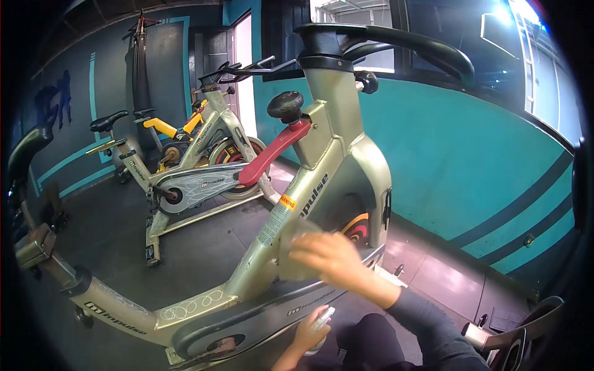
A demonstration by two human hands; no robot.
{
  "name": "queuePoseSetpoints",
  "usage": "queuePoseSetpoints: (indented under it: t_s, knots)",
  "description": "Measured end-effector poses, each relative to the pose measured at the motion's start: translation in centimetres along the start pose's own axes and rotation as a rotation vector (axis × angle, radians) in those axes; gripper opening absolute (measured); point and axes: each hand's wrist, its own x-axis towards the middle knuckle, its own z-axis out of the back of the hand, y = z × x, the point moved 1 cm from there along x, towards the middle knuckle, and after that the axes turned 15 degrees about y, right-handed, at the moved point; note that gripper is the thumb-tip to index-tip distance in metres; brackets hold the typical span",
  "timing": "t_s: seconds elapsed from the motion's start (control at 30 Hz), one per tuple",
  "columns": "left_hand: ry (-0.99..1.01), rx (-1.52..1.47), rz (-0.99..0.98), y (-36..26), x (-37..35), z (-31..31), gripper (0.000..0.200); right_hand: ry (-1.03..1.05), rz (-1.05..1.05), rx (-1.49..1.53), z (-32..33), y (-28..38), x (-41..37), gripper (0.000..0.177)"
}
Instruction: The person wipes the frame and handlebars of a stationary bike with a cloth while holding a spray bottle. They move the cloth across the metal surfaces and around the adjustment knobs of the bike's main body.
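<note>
A view from a head camera in a gym, looking down at a gold-coloured exercise bike (337,145) that fills the middle of the scene. The person's right hand (329,256), on a dark-sleeved arm reaching in from the lower right, presses a pale cloth (289,256) against the sloping frame tube of the bike, just below a white and orange warning label (277,217). The fingers are curled over the cloth and hold it to the metal; hand and cloth are blurred, so the finer grip cannot be told.

Nearer and lower, at the bottom edge, the left hand (307,338) is wrapped around a small spray bottle (323,316) with its white nozzle pointing up and to the right. It is held close beside the bike's lower casing, apart from the cloth.

On the bike, a red lever (272,151) slants up to a black knob (285,105), and black handlebars (396,40) curve across the top. Farther off on the left stands a second bike (204,179) of the same make, with a yellow-framed one (162,127) behind it. The floor (105,235) is dark. A teal wall (470,154) with dark stripes runs along the right.
</note>
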Motion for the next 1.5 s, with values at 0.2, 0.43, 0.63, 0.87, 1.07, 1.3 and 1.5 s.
queuePoseSetpoints:
  t_s: [0.2,0.43,0.63,0.87,1.07,1.3,1.5]
  knots:
    - [-0.013,-0.028,0.003,0.1,0.1,0.0,0.055,-0.176,-0.388,-0.245,7.5,-9.4,2.3,0.057]
    - [0.011,-0.009,0.040,-0.8,0.2,0.5,0.054,-0.153,-0.317,-0.323,4.4,-10.1,1.9,0.047]
    - [0.023,0.018,-0.006,-0.6,0.5,0.5,0.052,-0.102,-0.258,-0.237,1.2,-5.8,0.6,0.045]
    - [0.001,0.014,0.022,-0.8,0.4,0.0,0.051,0.042,-0.008,-0.030,-3.3,0.1,-1.7,0.049]
    - [-0.022,0.020,-0.006,-0.4,0.3,-0.5,0.052,-0.172,-0.093,0.027,4.7,-4.6,0.1,0.058]
    - [0.002,-0.011,0.019,-1.0,0.9,-0.2,0.051,-0.198,-0.468,-0.252,5.8,-11.5,1.6,0.059]
    - [0.017,0.050,0.033,-1.0,1.1,0.0,0.050,-0.188,-0.424,-0.249,2.4,-7.3,1.4,0.053]
